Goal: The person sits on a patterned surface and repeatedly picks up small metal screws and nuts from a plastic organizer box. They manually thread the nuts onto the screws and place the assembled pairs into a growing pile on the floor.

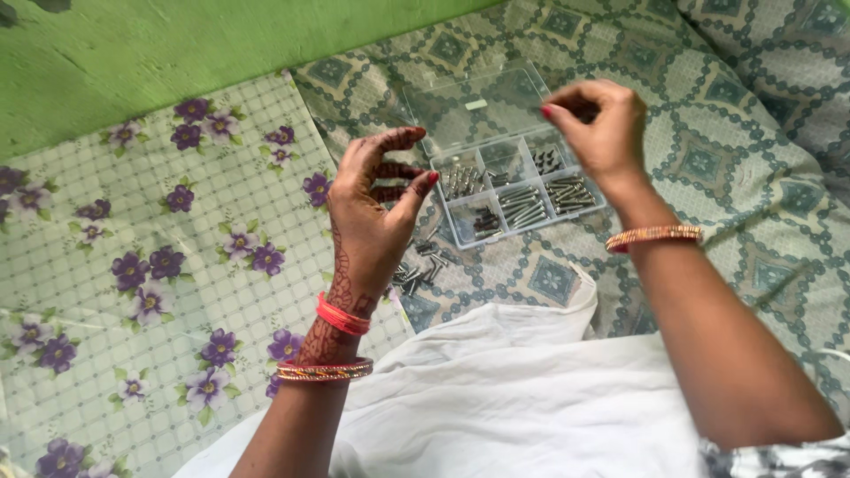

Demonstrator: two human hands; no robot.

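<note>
Right hand (602, 124): fingertips pinched, contents too small to tell. Left hand (376, 208): fingers spread, holding nothing. Clear compartment box (509, 173) of screws at 12 o'clock; loose screws (416, 270) at its 7 o'clock. Risk: pinched piece drops, lost on patterned cloth (735, 177)

A clear plastic compartment box (518, 190) sits open on the patterned green bedspread, its see-through lid (474, 106) folded back flat behind it. The small square cells hold silvery metal screws and bolts (531, 205), sorted in batches, long ones lying side by side in the front and right cells, shorter dark ones in others. Just in front of the box, at its left corner, a loose scatter of small metal screws (416, 270) lies on the cloth.
</note>
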